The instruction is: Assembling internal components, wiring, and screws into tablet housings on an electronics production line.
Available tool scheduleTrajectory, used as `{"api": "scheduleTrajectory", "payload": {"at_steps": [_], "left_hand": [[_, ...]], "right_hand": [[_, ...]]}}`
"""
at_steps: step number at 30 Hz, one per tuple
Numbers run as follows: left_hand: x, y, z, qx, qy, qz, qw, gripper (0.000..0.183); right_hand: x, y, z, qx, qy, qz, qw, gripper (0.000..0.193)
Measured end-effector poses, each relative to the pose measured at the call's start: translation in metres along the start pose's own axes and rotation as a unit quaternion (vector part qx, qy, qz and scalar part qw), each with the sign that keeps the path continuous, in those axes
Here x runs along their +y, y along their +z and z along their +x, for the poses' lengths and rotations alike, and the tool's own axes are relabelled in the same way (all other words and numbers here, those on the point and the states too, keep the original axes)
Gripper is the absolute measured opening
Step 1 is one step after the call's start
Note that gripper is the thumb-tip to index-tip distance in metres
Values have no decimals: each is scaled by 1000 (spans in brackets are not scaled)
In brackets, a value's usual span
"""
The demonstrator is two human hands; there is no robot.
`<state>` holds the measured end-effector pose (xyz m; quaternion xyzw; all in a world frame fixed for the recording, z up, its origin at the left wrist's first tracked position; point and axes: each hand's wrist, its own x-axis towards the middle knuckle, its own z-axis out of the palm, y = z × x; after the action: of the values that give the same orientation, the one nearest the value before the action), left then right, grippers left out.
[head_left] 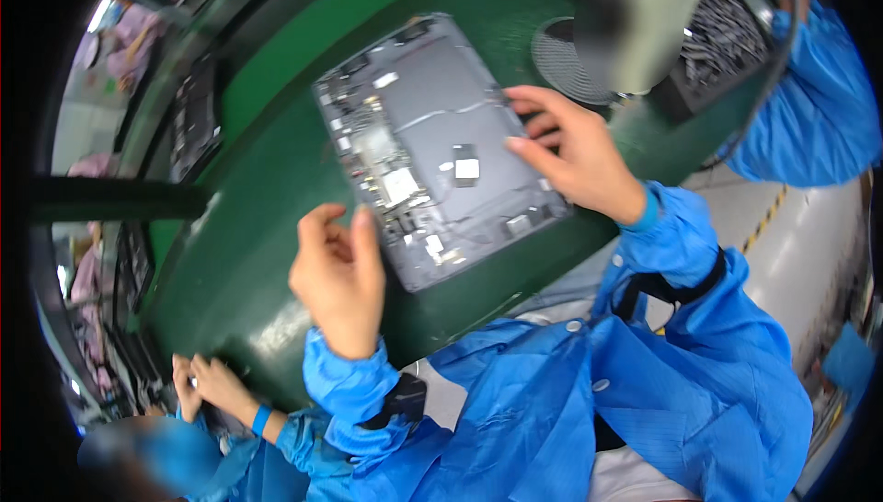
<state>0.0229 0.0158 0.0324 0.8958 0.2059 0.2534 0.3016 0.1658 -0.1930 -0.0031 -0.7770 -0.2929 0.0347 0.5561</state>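
Observation:
An opened tablet [441,148] lies in front of me, dark grey, its inside facing up. A circuit board [386,152] and small parts run along its left side, and a small black piece with a white label [466,169] rests near the middle. My right hand [584,152] is at the tablet's right edge, thumb over the rim and the other fingers curled beside it. Near the lower left edge is my left hand [338,272], thumb and forefinger apart, holding nothing that I can see. The picture is somewhat blurred.
The tablet is over a green table [262,180]. At the far right stand a round ribbed dark disc [566,60], a pale bulky object [658,19] and a tray of small dark parts [722,42]. Co-workers' blue sleeves [819,106] and hands [216,384] are nearby.

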Motion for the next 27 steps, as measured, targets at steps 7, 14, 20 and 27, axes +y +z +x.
{"api": "scheduleTrajectory", "payload": {"at_steps": [7, 14, 20, 27], "left_hand": [[-5, 11, -2, -125, -46, -64, 989, 43], [-5, 11, 10, -180, -48, -63, 981, 47], [-3, 10, 13, -140, -41, -54, 988, 33], [-6, 14, 15, -88, 36, -102, 990, 15]], "right_hand": [[11, -5, 21, -40, 20, 41, 998, 39], [-27, 3, 34, -97, -221, -206, 948, 32], [-32, -5, 54, -244, -43, -212, 945, 28], [-31, -11, 50, -254, -62, -186, 947, 25]]}}
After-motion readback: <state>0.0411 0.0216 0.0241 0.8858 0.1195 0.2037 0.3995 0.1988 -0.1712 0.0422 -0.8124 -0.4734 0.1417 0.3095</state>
